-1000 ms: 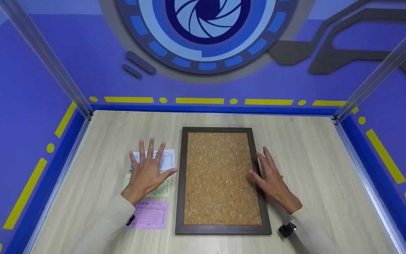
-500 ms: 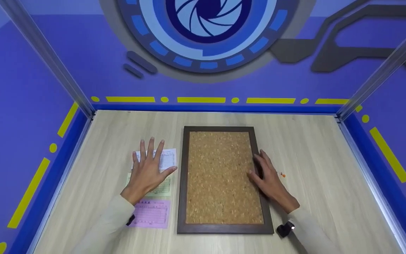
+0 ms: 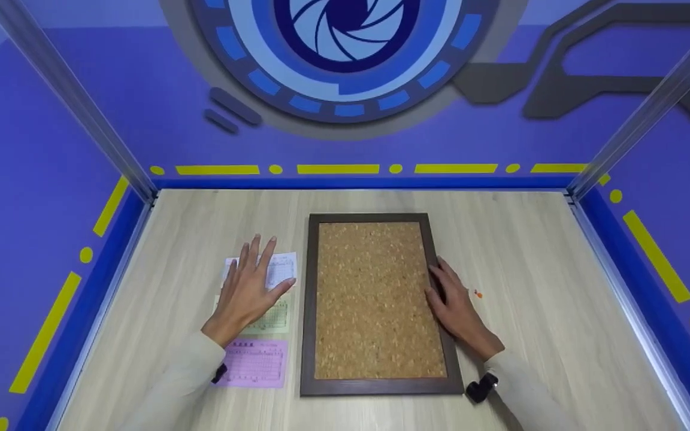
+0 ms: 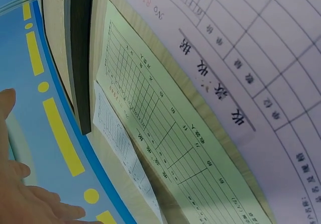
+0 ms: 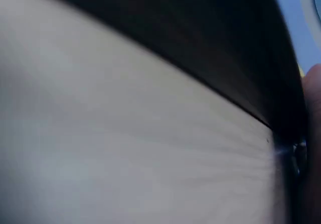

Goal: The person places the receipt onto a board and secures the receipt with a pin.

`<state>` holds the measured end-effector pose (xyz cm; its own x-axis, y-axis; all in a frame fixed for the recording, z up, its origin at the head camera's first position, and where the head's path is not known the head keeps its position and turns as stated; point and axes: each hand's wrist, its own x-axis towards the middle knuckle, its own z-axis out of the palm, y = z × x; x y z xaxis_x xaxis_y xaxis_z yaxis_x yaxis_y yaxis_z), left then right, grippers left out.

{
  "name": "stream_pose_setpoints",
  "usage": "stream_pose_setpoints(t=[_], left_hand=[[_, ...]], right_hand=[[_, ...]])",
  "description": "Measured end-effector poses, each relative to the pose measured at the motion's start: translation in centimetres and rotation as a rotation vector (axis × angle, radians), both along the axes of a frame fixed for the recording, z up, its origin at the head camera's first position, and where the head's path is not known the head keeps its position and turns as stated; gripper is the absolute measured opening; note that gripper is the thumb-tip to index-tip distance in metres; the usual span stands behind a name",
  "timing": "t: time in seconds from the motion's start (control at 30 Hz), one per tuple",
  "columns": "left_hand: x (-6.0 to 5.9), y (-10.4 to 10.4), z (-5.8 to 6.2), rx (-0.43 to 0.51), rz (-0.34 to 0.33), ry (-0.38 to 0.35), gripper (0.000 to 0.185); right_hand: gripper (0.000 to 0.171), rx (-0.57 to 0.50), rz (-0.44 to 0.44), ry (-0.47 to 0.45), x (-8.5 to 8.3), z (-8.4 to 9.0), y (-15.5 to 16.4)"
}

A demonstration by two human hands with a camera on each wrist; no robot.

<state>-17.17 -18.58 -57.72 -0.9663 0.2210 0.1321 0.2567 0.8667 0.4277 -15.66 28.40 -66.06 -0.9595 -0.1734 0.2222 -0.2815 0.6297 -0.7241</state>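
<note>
A corkboard [image 3: 375, 299] with a dark brown frame lies flat on the table. My right hand [image 3: 462, 308] holds its right rail, thumb over the top and fingers along the outer side; the dark frame [image 5: 215, 43] fills much of the right wrist view. My left hand [image 3: 246, 296] hovers with spread fingers over printed receipt slips left of the board. A white slip [image 3: 282, 272] and a green slip [image 3: 273, 317] are partly hidden under that hand, while a pink slip [image 3: 258, 365] lies nearest the body. In the left wrist view the green slip [image 4: 150, 108] overlaps the white one.
Something tiny and orange [image 3: 479, 294] lies on the table beside the right hand. The wooden tabletop [image 3: 548, 269] meets blue walls [image 3: 51, 149] at the left, back and right. Metal posts [image 3: 662, 96] rise at both back corners.
My right hand has slid slightly nearer and its fingers have drawn in against the frame, uncovering the orange item. The left hand has turned a little, its fingers closer together.
</note>
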Motion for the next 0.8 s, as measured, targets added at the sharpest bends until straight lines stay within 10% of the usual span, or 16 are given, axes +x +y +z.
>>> stream_pose_setpoints(t=[0.8], left_hand=[[-0.2, -2.0, 0.1, 0.110, -0.003, 0.049, 0.076]], right_hand=[[0.044, -0.011, -0.046, 0.085, 0.1, -0.4, 0.0]])
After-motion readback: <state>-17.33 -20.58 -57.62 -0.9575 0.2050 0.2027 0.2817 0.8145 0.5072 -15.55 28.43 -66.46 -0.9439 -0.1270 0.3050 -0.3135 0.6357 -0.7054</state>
